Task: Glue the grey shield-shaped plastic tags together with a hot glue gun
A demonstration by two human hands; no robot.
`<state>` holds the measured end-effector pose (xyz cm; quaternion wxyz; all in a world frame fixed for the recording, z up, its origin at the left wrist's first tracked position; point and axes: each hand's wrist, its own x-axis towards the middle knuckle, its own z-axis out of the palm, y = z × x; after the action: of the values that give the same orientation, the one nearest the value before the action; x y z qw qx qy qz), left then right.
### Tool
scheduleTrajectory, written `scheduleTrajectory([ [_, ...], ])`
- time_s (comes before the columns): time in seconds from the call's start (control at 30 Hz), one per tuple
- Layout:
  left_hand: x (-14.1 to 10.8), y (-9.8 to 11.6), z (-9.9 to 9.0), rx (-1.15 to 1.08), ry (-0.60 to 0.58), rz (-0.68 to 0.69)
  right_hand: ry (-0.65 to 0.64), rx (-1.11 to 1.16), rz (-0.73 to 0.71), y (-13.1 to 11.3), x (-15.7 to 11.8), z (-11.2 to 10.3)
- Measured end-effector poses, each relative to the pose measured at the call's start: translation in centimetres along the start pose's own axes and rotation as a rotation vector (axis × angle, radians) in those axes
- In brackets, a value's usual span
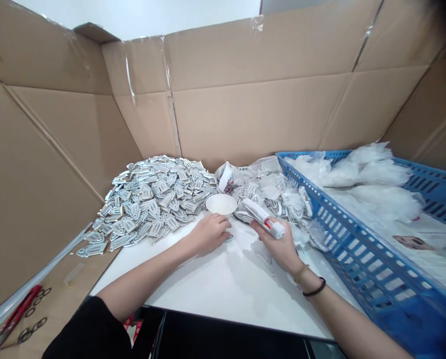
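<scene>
My left hand [212, 232] is low over the white table [208, 289], its fingers bent together. A small greyish piece [228, 238] shows at its fingertips, too covered to identify. Just beyond the fingers is a shallow white bowl [221, 203]. My right hand [281, 247] is wrapped round a white handheld device with a red part [263, 218], tilted up to the left. Behind this device lies a heap of small clear bags [279, 194] with grey printed pieces in them. To the left rises a big pile of loose flat grey-and-white pieces [159, 192].
A blue plastic basket [342, 229] on the right holds clear plastic bags [372, 169]. Tall cardboard walls [245, 99] enclose the table. A printed packet [226, 178] stands behind the bowl. At lower left are red-handled scissors [21, 306] and several dark rings [32, 329].
</scene>
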<state>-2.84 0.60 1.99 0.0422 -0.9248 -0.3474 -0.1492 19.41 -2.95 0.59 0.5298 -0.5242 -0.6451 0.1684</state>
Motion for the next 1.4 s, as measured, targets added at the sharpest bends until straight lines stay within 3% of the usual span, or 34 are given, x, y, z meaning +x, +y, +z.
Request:
scheduleTrajectory([
  [0.13,-0.2,-0.4,0.9,0.009,0.036,-0.018,-0.011,-0.007,0.0,-0.4,0.0,-0.1],
  [0.37,-0.7,-0.9,0.7,-0.051,-0.085,-0.03,0.001,-0.01,0.007,-0.7,0.2,0.0],
  [0.57,-0.9,-1.5,0.0,-0.254,-0.209,-0.078,-0.001,-0.023,-0.008,-0.7,0.2,-0.1],
  [0.7,0.7,-2.4,-0.6,-0.2,-0.042,-0.064,0.0,-0.017,-0.03,-0.8,0.2,-0.1],
  [0.8,3.3,-3.8,-1.0,-0.085,0.059,-0.156,-0.001,-0.005,-0.027,-0.9,0.1,-0.1],
  [0.9,6.1,-5.2,-1.2,0.095,-0.071,-0.262,-0.001,-0.002,-0.016,-1.0,0.1,-0.1],
  [1.0,8.0,-6.0,-1.3,0.132,-0.194,-0.303,-0.008,-0.004,-0.01,-1.0,0.1,-0.2],
  [1.4,8.2,-6.3,-0.2,0.069,-0.177,-0.305,-0.03,-0.004,0.005,-0.9,0.2,-0.2],
])
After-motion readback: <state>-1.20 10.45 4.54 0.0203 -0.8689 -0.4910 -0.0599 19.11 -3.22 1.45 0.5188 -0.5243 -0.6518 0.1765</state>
